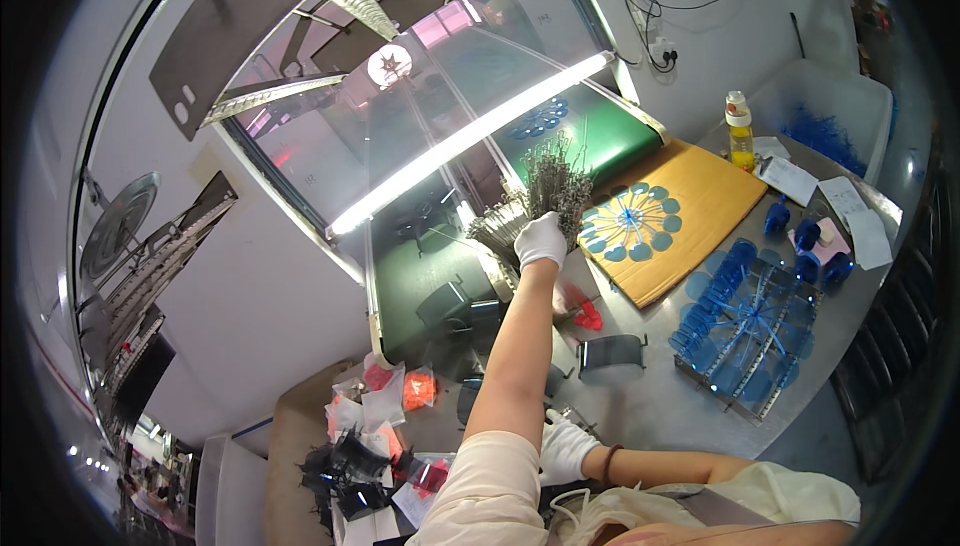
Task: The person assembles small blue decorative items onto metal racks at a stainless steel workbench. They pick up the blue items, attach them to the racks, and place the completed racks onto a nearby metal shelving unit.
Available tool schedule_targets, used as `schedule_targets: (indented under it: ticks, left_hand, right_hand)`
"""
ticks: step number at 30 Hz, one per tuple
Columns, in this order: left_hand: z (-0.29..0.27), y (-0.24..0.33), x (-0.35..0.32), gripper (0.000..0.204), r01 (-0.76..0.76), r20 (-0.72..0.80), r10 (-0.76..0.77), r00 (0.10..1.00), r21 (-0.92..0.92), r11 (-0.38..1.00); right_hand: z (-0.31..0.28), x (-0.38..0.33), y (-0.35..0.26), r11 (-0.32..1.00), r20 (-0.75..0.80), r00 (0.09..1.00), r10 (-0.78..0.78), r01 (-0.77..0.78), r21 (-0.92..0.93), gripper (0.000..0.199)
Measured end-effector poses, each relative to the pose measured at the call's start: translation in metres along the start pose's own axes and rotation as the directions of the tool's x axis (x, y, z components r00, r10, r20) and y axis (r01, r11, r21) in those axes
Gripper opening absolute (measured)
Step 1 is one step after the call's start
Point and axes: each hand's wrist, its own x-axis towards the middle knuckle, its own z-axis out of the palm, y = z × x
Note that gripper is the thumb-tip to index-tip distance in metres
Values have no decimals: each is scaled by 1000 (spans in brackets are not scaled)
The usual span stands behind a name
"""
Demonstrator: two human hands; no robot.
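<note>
Stretched far forward, my left hand (pixel 541 242) in a white glove has its fingers closed at a dense bundle of thin grey wire-like stalks (pixel 556 186). More such stalks (pixel 500 229) lie just left of it. Close to my body, my right hand (pixel 567 448), also in a white glove, has curled fingers. A thin metallic piece (pixel 577 420) shows beside them, too small to name. A dark curved lens-like piece (pixel 612 354) lies on the metal table, with a small red piece (pixel 588 316) beyond it.
A lit tube lamp (pixel 470 146) crosses above a green conveyor belt (pixel 610 141). On cardboard (pixel 700 196) lies a ring of blue discs (pixel 632 220). Rightward are a rack of blue discs (pixel 750 331), a yellow bottle (pixel 739 131) and papers (pixel 790 181). Bagged orange pieces (pixel 420 390) lie left.
</note>
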Motion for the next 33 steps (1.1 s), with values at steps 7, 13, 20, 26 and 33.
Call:
schedule_targets:
  ticks: [7, 13, 20, 26, 33]
  left_hand:
    - [-56, 30, -19, 16, -162, -210, 51, 976, -555, 816]
    - [-169, -6, -165, 13, -498, -488, -225, 843, -867, 15]
    - [-265, -173, -437, 9, -512, -632, -760, 150, -707, 488]
    - [-207, -241, -641, 20, -106, -527, -845, -92, -839, 534]
    - [-64, -200, -689, 16, -17, -121, -991, -56, -992, 122]
  right_hand:
    - [-8, -3, -5, 996, 20, 999, -25, 27, -91, 68]
    - [-7, -4, -10, 985, -138, 985, -101, 79, -155, 70]
    - [1, -1, -16, 970, -114, 985, -133, 106, -219, 70]
    - [2, 12, -40, 947, -51, 997, -61, 41, -318, 73]
    - [39, 42, -123, 960, 20, 995, -98, 100, -260, 67]
